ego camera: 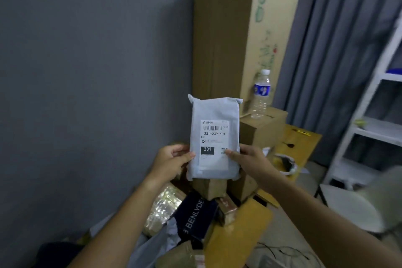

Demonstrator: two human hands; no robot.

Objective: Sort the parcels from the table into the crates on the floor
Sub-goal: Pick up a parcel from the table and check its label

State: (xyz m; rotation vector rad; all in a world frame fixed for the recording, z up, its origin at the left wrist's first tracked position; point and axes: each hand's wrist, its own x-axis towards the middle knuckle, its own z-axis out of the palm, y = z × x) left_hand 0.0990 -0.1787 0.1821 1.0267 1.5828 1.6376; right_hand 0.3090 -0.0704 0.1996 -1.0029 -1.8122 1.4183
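**Grey parcel held up in both hands above a cluttered table**

A person holds a grey plastic-wrapped parcel (pixel 214 137) upright in the air, its white shipping label facing the camera. The label shows a barcode, the code 231-239-K01 and a black box reading 231. The left hand (pixel 171 162) grips the parcel's lower left edge, thumb on the front and fingers curled behind. The right hand (pixel 250 160) grips the lower right edge the same way, thumb pressed on the label's corner near a small square code.

Below the parcel lies the yellow-topped table (pixel 237 233), piled with more packages: brown cardboard boxes directly beneath the parcel, a dark bag printed BENLYDE (pixel 195 213) below and slightly left, and a shiny clear-wrapped packet (pixel 163 206) further left of that. Behind the parcel stands a tall cardboard carton (pixel 237 39) against a grey wall. Just right of the parcel, a smaller cardboard box (pixel 263 128) carries a clear water bottle (pixel 261 93) with a blue label, standing upright. Far to the right of the parcel are grey curtains and a white shelving unit (pixel 374 124).
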